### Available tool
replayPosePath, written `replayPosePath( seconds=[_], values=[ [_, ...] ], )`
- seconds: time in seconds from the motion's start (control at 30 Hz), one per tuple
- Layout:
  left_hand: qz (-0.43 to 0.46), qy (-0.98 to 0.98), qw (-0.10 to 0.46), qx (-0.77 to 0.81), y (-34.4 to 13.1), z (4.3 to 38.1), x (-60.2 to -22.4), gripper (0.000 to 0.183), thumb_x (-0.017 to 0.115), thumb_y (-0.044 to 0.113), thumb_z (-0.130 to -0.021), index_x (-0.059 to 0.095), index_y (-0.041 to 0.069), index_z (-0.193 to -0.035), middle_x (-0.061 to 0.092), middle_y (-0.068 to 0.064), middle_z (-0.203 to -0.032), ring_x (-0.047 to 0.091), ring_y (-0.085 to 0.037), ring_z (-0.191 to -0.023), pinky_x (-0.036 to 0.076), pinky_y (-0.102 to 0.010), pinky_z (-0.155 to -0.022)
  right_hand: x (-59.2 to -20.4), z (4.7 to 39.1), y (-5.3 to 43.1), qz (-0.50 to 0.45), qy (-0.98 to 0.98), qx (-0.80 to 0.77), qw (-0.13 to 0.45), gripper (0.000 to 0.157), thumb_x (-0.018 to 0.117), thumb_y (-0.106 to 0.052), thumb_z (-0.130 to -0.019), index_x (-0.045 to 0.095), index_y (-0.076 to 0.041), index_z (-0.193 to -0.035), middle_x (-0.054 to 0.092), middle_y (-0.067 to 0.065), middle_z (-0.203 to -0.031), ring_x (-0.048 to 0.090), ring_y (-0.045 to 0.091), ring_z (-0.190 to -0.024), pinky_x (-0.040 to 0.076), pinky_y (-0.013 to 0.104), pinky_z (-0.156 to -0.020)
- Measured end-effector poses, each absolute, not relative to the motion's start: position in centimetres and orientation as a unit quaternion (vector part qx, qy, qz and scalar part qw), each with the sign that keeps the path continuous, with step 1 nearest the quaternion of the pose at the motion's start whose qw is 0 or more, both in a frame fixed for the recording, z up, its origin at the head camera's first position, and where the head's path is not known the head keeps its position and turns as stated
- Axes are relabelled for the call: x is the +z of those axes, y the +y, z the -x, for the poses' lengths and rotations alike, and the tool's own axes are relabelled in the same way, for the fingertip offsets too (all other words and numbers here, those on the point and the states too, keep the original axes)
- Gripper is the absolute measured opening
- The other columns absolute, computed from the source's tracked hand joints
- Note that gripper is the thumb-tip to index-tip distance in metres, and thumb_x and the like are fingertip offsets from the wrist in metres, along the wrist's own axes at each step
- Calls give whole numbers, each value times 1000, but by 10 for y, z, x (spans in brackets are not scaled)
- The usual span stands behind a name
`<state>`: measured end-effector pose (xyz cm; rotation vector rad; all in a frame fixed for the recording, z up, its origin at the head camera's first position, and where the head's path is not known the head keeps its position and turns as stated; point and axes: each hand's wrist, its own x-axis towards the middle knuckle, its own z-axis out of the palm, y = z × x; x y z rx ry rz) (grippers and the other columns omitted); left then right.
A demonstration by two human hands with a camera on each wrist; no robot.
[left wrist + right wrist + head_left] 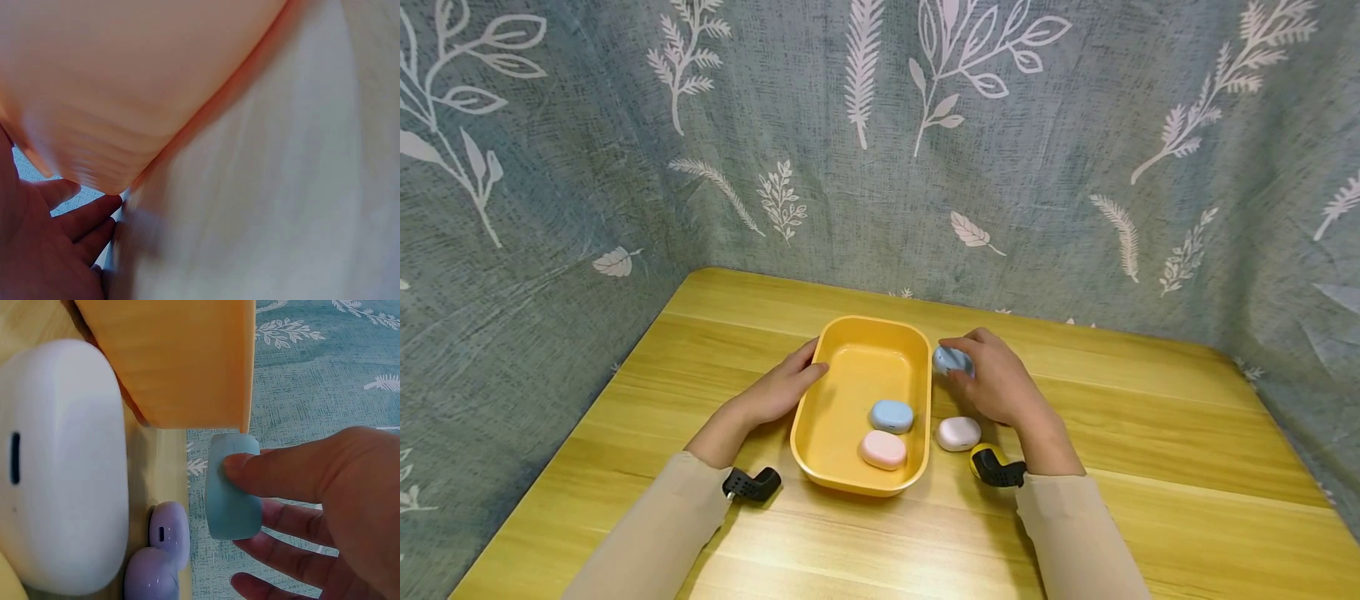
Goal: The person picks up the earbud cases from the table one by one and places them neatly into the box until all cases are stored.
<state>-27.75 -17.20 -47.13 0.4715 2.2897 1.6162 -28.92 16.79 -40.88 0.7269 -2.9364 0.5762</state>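
My left hand grips the left wall of a yellow plastic box, thumb over the rim and fingers outside. In the left wrist view, fingertips touch the outer wall. Inside the box lie a blue earbud case and a pink earbud case, near its front right. Just beyond the box's right wall, my right hand pinches another blue earbud case between thumb and fingers. The right wrist view shows this case raised off the table, close to the box's corner.
A white earbud case sits right of the box. Behind it is a yellow round item, partly covered by the wrist camera. Two purple cases show in the right wrist view. A patterned cloth hangs behind the wooden table.
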Motion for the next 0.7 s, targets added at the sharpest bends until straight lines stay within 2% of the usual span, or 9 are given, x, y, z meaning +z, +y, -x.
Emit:
replayPosePath(
  seconds=[0.4, 0.7],
  values=[
    [-160, 797, 149, 563, -171, 277, -471, 61, 38, 32, -113, 13, 23, -168, 22, -6, -173, 49, -28, -145, 41, -51, -118, -404, 288, 166, -222, -951, 208, 49, 46, 70, -12, -98, 62, -9, -144, 59, 20, -132, 61, 39, -116, 52, 53, -96],
    [-155, 798, 149, 563, -171, 277, -472, 61, 38, 32, -113, 13, 23, -168, 22, -6, -173, 45, -28, -147, 40, -51, -119, -402, 287, 165, -228, -945, 225, 66, 48, 70, -14, -99, 60, -12, -146, 59, 17, -134, 58, 38, -120, 50, 54, -99]
  ],
)
